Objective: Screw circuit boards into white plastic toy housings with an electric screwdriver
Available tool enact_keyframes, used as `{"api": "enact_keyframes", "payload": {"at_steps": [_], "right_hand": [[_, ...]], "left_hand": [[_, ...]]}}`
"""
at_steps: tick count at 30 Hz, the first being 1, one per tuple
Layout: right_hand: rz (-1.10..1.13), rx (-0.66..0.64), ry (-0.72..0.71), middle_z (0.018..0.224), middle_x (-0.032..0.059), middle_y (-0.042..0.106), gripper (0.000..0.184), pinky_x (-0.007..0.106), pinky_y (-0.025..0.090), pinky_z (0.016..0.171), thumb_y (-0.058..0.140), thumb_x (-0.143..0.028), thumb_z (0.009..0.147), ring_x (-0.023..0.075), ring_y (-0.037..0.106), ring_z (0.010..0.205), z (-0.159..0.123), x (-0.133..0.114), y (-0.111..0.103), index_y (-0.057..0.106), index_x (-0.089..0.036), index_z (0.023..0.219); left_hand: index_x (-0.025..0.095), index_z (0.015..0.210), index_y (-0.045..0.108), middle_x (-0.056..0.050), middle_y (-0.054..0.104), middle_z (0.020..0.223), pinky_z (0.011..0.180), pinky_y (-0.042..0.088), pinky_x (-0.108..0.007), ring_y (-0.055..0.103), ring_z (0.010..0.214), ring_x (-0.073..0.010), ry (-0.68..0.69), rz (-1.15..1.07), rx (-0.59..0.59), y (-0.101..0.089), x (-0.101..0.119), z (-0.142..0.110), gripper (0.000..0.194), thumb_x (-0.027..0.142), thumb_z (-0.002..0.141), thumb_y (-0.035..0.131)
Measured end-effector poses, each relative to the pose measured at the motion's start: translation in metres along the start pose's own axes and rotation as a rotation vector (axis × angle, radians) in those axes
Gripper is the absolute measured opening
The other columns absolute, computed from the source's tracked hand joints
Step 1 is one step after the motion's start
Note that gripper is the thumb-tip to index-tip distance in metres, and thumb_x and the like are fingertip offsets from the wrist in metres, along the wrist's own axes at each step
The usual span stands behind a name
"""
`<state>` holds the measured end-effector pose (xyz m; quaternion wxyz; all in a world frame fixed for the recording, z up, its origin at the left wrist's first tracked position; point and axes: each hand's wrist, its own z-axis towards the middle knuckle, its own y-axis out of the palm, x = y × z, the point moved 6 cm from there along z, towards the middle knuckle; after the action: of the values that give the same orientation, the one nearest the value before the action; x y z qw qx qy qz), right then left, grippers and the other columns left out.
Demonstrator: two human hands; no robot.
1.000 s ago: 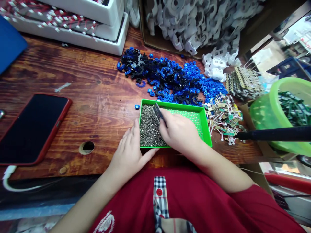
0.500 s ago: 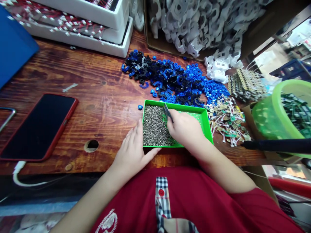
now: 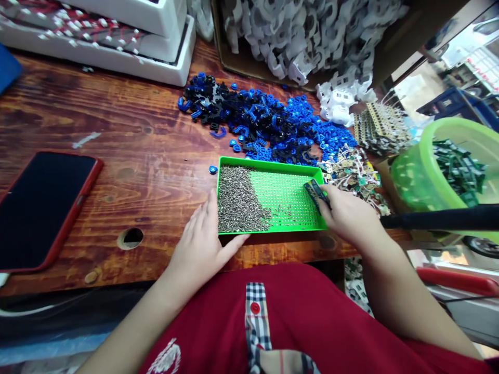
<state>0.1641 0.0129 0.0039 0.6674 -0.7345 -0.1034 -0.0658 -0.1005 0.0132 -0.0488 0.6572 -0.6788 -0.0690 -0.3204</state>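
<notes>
A green tray (image 3: 273, 230) with a floor full of small holes lies near the table's front edge. Small metal screws (image 3: 237, 202) are heaped in its left part, with a few loose ones toward the middle. My left hand (image 3: 202, 234) lies open against the tray's left end, thumb along the front wall. At the tray's right end, my right hand (image 3: 349, 215) grips a flat dark card-like piece (image 3: 315, 195) with printing on it. The piece is tilted over the tray's right part, where the perforated floor shows.
Blue and black plastic parts (image 3: 268, 119) are piled behind the tray. White plastic parts (image 3: 288, 36) fill a box at the back. Small wired boards (image 3: 353, 174) lie right of the tray, near a green tub (image 3: 413, 171). A phone (image 3: 42, 208) lies left, near a table hole (image 3: 132, 238).
My right hand has moved right with the flat piece, from the screw heap to the tray's right end. My left hand stays at the left end. The whole view has shifted slightly.
</notes>
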Motion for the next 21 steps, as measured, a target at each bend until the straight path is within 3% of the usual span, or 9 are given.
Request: {"api": "enact_keyframes", "payload": {"at_steps": [5,8,12,16,19,21], "right_hand": [[0.146,0.058,-0.022,0.094,0.0085,0.066,0.036,0.029,0.043,0.067,0.039,-0.037,0.09,0.0207,0.063,0.083,-0.002,-0.005,-0.01,0.049,-0.015,0.117],[0.062,0.081,0.009,0.093,0.0101,0.065,0.033,0.03,0.041,0.067,0.04,-0.036,0.089,0.0226,0.062,0.086,0.004,0.004,-0.013,0.051,-0.015,0.112],[-0.042,0.001,-0.014,0.085,0.0092,0.065,0.027,0.029,0.037,0.059,0.04,-0.032,0.088,0.0219,0.062,0.077,0.006,0.002,-0.006,0.053,-0.015,0.105],[0.062,-0.022,-0.039,0.078,0.0065,0.065,0.027,0.028,0.036,0.055,0.04,-0.031,0.087,0.0202,0.062,0.069,-0.002,-0.024,-0.005,0.05,-0.015,0.106],[0.252,0.019,-0.108,0.079,0.0054,0.065,0.032,0.027,0.038,0.054,0.039,-0.03,0.088,0.0175,0.061,0.065,-0.007,-0.049,-0.013,0.046,-0.014,0.115],[0.386,0.05,-0.112,0.08,0.0045,0.065,0.039,0.025,0.039,0.052,0.04,-0.033,0.088,0.0144,0.059,0.057,-0.007,-0.054,-0.019,0.041,-0.014,0.123]], "left_hand": [[0.005,0.145,0.002,-0.028,0.036,0.141,0.102,0.037,-0.05,0.039,0.129,-0.0373,-0.011,0.005,-0.012,0.0,0.001,0.001,0.099,0.056,0.077,0.054],[0.007,0.145,0.002,-0.027,0.038,0.14,0.102,0.038,-0.05,0.039,0.129,-0.0364,-0.016,0.003,-0.011,0.0,0.001,0.001,0.1,0.056,0.077,0.055],[0.008,0.145,0.001,-0.026,0.034,0.143,0.103,0.037,-0.049,0.038,0.13,-0.0359,-0.016,0.003,-0.003,-0.001,0.001,0.0,0.1,0.056,0.077,0.056],[0.008,0.145,0.001,-0.026,0.033,0.144,0.104,0.036,-0.049,0.038,0.13,-0.0352,-0.01,0.005,-0.007,0.0,0.002,0.001,0.1,0.055,0.077,0.055],[0.006,0.145,0.003,-0.026,0.033,0.144,0.104,0.036,-0.048,0.038,0.13,-0.0353,-0.006,0.011,-0.002,0.0,0.001,0.002,0.101,0.056,0.076,0.056],[0.005,0.145,0.003,-0.027,0.034,0.143,0.104,0.037,-0.048,0.038,0.13,-0.0352,-0.001,0.013,0.002,0.0,0.001,0.001,0.101,0.057,0.076,0.056]]}}
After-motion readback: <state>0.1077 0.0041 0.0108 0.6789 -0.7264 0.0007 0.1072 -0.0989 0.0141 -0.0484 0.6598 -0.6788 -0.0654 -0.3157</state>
